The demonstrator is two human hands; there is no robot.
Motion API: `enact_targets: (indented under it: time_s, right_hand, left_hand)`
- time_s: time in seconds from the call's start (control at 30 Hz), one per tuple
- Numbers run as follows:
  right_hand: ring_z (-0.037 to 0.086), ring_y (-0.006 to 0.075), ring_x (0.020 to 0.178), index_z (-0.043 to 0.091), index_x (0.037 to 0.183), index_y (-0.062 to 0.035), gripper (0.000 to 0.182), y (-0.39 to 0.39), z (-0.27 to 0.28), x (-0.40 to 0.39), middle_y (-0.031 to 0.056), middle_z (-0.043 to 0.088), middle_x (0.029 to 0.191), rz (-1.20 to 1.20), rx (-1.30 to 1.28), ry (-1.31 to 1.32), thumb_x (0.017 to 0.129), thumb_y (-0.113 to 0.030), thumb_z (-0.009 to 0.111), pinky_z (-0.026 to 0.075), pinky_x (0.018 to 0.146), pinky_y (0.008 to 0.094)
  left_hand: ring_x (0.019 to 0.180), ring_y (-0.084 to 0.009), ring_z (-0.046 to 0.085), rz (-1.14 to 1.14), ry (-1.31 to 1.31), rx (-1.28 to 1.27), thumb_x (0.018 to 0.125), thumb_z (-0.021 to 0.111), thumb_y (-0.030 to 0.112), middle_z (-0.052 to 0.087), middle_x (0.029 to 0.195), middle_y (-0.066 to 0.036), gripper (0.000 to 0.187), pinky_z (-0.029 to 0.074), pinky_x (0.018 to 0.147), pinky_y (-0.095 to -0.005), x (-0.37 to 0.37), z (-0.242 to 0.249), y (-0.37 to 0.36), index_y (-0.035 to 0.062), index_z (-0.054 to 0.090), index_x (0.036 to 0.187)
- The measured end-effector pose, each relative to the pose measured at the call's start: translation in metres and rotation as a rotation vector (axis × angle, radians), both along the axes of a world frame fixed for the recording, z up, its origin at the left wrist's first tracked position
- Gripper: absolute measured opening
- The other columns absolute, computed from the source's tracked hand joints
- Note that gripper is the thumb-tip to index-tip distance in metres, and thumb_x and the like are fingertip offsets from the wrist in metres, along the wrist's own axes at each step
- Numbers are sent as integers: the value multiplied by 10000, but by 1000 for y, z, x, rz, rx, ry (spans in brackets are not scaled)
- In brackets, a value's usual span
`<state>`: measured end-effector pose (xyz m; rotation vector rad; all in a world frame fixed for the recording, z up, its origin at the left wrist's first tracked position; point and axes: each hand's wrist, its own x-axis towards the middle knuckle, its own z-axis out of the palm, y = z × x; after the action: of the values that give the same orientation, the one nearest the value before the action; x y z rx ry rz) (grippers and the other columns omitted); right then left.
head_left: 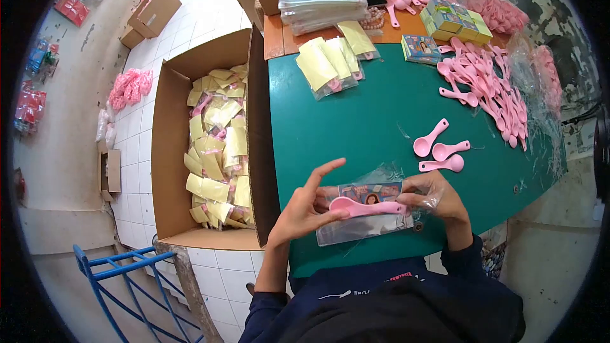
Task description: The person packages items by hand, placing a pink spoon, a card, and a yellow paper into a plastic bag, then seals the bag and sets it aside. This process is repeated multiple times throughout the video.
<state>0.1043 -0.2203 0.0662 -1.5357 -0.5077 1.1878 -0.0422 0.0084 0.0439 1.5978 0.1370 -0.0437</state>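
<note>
My left hand (308, 213) has its thumb on the bowl end of a pink spoon (368, 208), with its index finger raised. My right hand (429, 197) pinches the spoon's handle end and clear plastic film. A printed card (380, 192) lies behind the spoon, between both hands. Under them, clear plastic bags (356, 232) rest at the front edge of the green table (356, 127). Just beyond my right hand lie a pink spoon (432, 138), a second one (451, 150) and a third, bowl down (441, 164).
A large cardboard box (168, 152) of packed yellow cards stands left of the table. Packed sets (325, 67), a stack of bags (323, 5), card stacks (420, 49) and a spoon pile (483, 82) lie farther back. A blue metal frame (121, 271) stands lower left.
</note>
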Motion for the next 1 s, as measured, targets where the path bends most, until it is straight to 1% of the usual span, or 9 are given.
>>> enact_targets:
  time_s: [0.13, 0.17, 0.23, 0.33, 0.37, 0.47, 0.83, 0.93, 1.0]
  right_hand:
    - [568, 97, 628, 645, 787, 2, 69, -3, -9, -5, 35, 594, 688, -110, 102, -288, 804, -63, 656, 454, 558, 228]
    - [578, 120, 655, 644, 823, -8, 80, -2, -6, -7, 46, 601, 722, -151, 61, -465, 795, -80, 665, 460, 574, 241]
    - [599, 165, 708, 644, 897, -28, 153, 6, 2, -15, 68, 616, 789, -230, -28, -820, 775, -113, 682, 472, 606, 265]
    - [598, 252, 847, 609, 1025, -59, 312, 28, 1, -31, 113, 602, 976, -11, 21, -1090, 752, -182, 697, 479, 688, 329]
    - [555, 293, 973, 570, 1113, -93, 403, 27, -4, -34, 119, 548, 1102, 135, -10, -1060, 752, -224, 692, 460, 770, 382]
    - [548, 293, 997, 592, 1043, -75, 331, 29, -10, -42, 116, 547, 1074, 232, -43, -1075, 738, -145, 700, 454, 815, 371]
    - [506, 303, 912, 537, 898, -45, 242, 42, -20, -61, 117, 481, 919, 365, 63, -1030, 725, -130, 684, 404, 792, 408]
    - [508, 321, 911, 538, 902, -35, 255, 44, -24, -65, 124, 482, 924, 357, 82, -1048, 717, -122, 690, 409, 821, 424]
    - [502, 316, 910, 534, 907, -28, 258, 44, -25, -65, 129, 480, 927, 361, 84, -1054, 723, -131, 684, 404, 811, 417]
  left_hand:
    - [834, -179, 659, 54, -99, 77, 786, 725, 131, 665, 973, -161, 752, 539, 698, -288, 1, -21, -6, 84, 269, 1382]
    - [879, -226, 656, 173, -44, 242, 871, 630, 170, 646, 998, -168, 673, 545, 725, -318, 1, -22, -8, 73, 214, 1392]
    - [909, -241, 649, 181, 65, -123, 927, 529, 171, 634, 1010, -178, 619, 546, 736, -330, -7, -27, -16, 75, 148, 1406]
    - [974, -249, 627, 89, 170, -501, 991, 352, 144, 605, 1086, -214, 595, 544, 775, -343, -17, -29, -34, 109, -37, 1439]
    - [984, -248, 623, 99, 200, -516, 990, 350, 137, 597, 1103, -220, 613, 542, 786, -342, -19, -25, -41, 119, -63, 1442]
    - [996, -251, 617, 112, 222, -471, 987, 334, 98, 586, 1140, -225, 639, 531, 830, -347, -27, -29, -44, 150, -106, 1448]
    - [954, -208, 611, 113, 246, -184, 979, 379, 122, 617, 1067, -175, 658, 476, 876, -322, -45, -36, -43, 131, -65, 1464]
    - [969, -200, 595, 237, 187, -423, 979, 375, 125, 595, 1088, -164, 690, 458, 885, -308, -42, -31, -51, 109, -130, 1449]
    - [1010, -218, 584, 206, 199, -370, 977, 364, 118, 563, 1157, -188, 724, 445, 904, -318, -40, -23, -50, 105, -208, 1419]
